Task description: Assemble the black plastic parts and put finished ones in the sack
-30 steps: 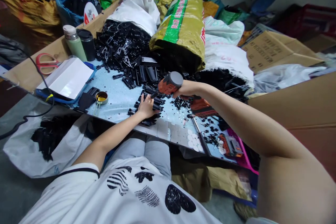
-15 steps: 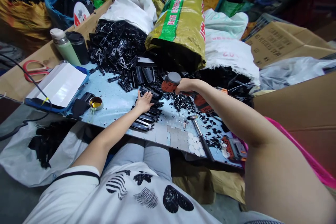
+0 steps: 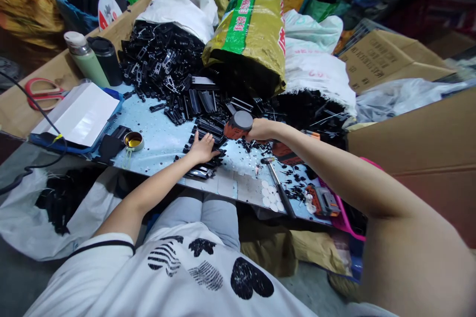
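My left hand (image 3: 203, 149) lies with its fingers spread on a row of long black plastic pieces (image 3: 201, 172) near the table's front edge. My right hand (image 3: 259, 130) is wrapped around the grip of an orange and grey power drill (image 3: 238, 125). The drill's rounded back end faces me, just right of my left hand. Its tip is hidden, so I cannot tell whether it touches a piece. Small dark screw-like parts (image 3: 293, 185) lie scattered to the right, near a hammer (image 3: 279, 189) with a black handle.
A heap of black plastic parts (image 3: 159, 59) spills from a white sack at the back, beside a yellow sack (image 3: 245, 25). Scissors (image 3: 44, 93), a green bottle (image 3: 89, 62) and a small metal cup (image 3: 134, 141) stand left. White discs (image 3: 271, 197) and an orange-black battery-like block (image 3: 323, 201) lie front right.
Both hands have shifted a little toward me along the row of black pieces, the drill with my right hand. The whole view has also moved slightly.
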A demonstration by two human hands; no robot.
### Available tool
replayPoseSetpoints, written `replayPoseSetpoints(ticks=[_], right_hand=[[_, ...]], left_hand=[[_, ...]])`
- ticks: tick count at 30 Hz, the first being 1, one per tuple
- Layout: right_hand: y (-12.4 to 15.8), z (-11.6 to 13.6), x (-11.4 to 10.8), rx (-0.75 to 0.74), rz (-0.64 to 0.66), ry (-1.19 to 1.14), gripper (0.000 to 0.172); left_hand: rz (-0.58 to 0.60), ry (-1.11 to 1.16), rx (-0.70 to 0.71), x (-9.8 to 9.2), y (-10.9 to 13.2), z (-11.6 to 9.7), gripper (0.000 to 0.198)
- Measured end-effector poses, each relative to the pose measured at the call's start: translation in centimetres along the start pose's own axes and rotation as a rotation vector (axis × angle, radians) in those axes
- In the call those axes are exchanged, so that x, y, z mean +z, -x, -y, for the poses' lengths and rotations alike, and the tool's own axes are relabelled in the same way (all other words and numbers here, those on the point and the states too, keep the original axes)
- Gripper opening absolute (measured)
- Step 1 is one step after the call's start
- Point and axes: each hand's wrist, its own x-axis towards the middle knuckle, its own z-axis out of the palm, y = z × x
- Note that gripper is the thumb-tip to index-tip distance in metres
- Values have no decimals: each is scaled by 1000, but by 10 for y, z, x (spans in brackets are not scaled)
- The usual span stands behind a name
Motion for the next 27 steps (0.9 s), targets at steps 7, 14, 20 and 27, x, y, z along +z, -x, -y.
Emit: replayPoseSetpoints(ticks=[7, 14, 20, 27], right_hand=[[26, 12, 14, -45, 1, 37, 23], [43, 18, 26, -47, -30, 84, 24], [54, 32, 38, -71, 34, 127, 24], [81, 49, 43, -103, -19, 263, 27]], left_hand=[[-50, 28, 72, 25, 50, -14, 86], [-52, -37, 137, 24, 74, -15, 91], [-109, -156, 75, 31, 97, -18, 79], [-170, -192, 95, 36, 96, -17, 74]])
